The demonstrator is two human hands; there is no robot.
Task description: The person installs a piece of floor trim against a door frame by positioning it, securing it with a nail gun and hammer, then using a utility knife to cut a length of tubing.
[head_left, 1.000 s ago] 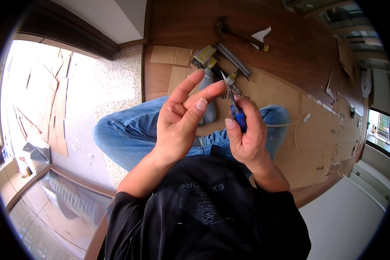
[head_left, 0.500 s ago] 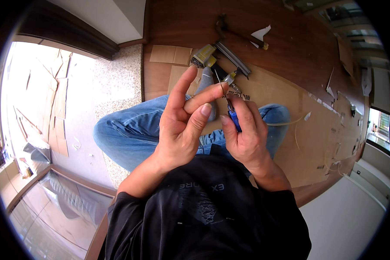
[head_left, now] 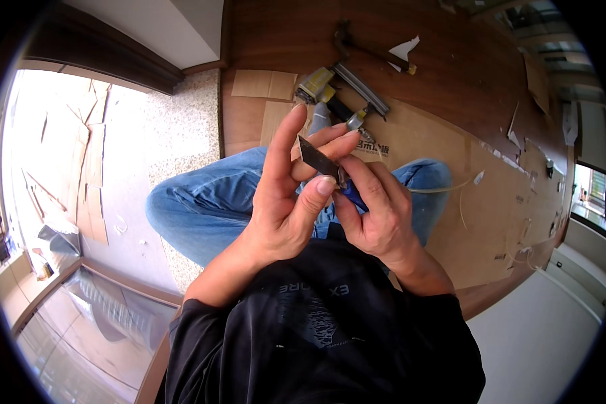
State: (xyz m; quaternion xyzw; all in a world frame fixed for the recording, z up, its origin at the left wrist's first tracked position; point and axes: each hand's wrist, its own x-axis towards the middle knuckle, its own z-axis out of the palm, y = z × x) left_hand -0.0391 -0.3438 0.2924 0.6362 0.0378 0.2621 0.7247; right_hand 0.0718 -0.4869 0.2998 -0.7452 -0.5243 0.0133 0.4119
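Note:
My right hand [head_left: 377, 209] is closed round the blue handle of a utility knife [head_left: 320, 161], held above my lap. Its broad grey blade sticks out toward the upper left, flat side showing. My left hand [head_left: 279, 195] meets the blade close to the handle. The thumb presses there from the near side, the middle fingers lie behind the blade, and the index finger points up and away. Most of the handle is hidden by my right fingers.
Beyond my hands a yellow and grey nail gun [head_left: 320, 87] lies on the floor, with a hammer [head_left: 370, 52] farther off. Cardboard sheets [head_left: 431, 138] cover the wooden floor. A thin pale hose [head_left: 444, 190] runs right. Crossed legs in jeans [head_left: 202, 202] surround the work.
The knife has turned from edge-on and upright to lying tilted left, with its flat side visible. My left thumb and fingers have come onto the blade near the handle.

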